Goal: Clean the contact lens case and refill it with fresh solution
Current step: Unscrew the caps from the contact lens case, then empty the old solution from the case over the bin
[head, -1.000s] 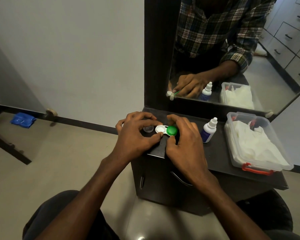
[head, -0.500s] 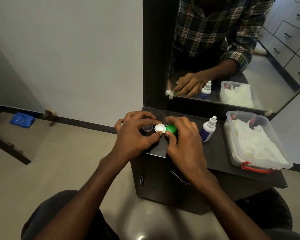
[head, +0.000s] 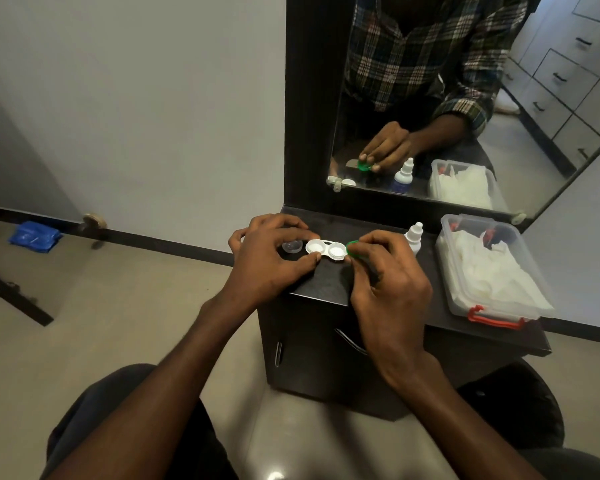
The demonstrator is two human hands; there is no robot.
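- Watching through the head camera, I saw the left hand (head: 269, 259) at the centre of the frame, fingers curled over the left end of the white contact lens case (head: 325, 250), its thumb tip pressed against the case's near edge and pinning it to the dark cabinet top (head: 326, 289).
- Both wells of the case stood uncovered, showing white inside; I could not tell whether any liquid lay in them.
- The right hand (head: 390, 282), just right of centre, pinched the green cap (head: 352, 247) between thumb and forefinger, its other fingers loosely curled; the cap sat tilted just beside the right well, and I could not tell whether it touched the case.
- A clear cap (head: 290, 247) lay on the cabinet top immediately left of the case, partly under the left hand's fingers.
- The solution bottle (head: 414, 237), white with a pointed nozzle, stood upright behind the right hand, its lower part hidden by the knuckles.
- A clear plastic box (head: 492, 308) with a red latch held white tissues at the right of the frame, well apart from the case.
- The mirror (head: 430, 98) at the upper right reflected the green cap in the fingers, the bottle and the box.
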